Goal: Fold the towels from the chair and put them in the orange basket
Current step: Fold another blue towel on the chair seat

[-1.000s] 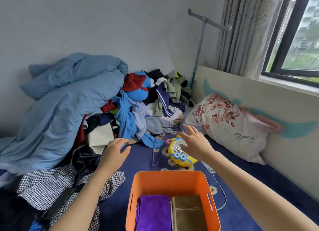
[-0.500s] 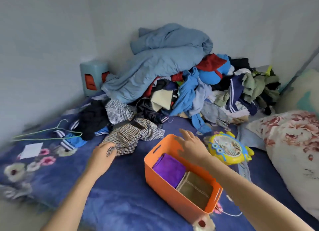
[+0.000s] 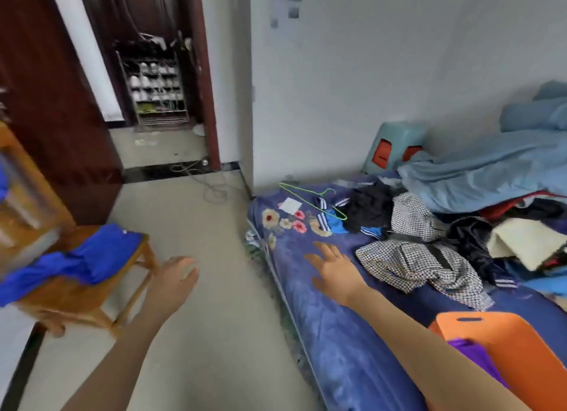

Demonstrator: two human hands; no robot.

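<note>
— How many towels lie on the chair (image 3: pixel 92 291)?
— One blue towel (image 3: pixel 76 257), draped over its seat.
— And the orange basket (image 3: pixel 515 349)?
— On the bed, far right of the chair; one purple towel (image 3: pixel 472 354) shows inside.
— Hands?
— Left hand (image 3: pixel 175 278) empty, fingers loosely curled, beside the chair; right hand (image 3: pixel 334 269) empty, fingers spread.

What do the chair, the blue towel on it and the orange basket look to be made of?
Chair: likely varnished wood, amber with a sheen. Blue towel: soft cloth, draping in folds; weave blurred. Orange basket: probably moulded plastic, smooth matte wall with a cut-out handle slot.
</note>
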